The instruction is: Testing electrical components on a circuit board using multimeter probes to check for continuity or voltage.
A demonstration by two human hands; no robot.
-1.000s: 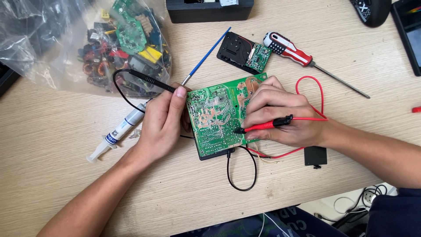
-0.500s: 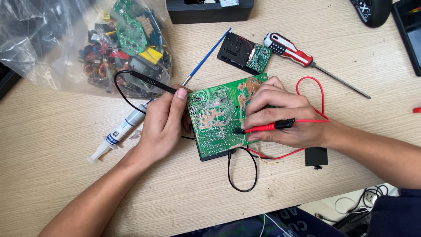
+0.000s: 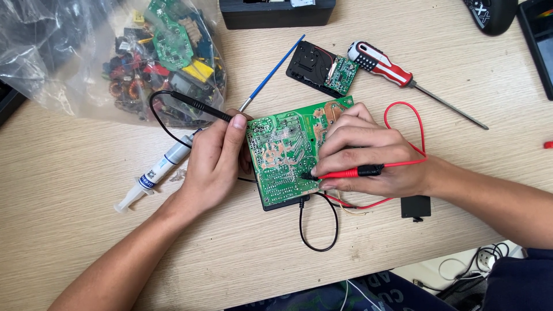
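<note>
A green circuit board lies solder side up on the wooden desk. My left hand grips a black test probe at the board's left edge; its black lead loops back toward the plastic bag. My right hand rests on the board's right half and pinches a red test probe, its tip touching the board's lower middle. The red lead curls behind that hand.
A clear plastic bag of electronic parts lies top left. A syringe and a blue brush lie by my left hand. A small black module, a red-and-white screwdriver, a black box and a small black block surround the board.
The red probe's tip has shifted slightly along the board's lower part; both hands otherwise stay in place.
</note>
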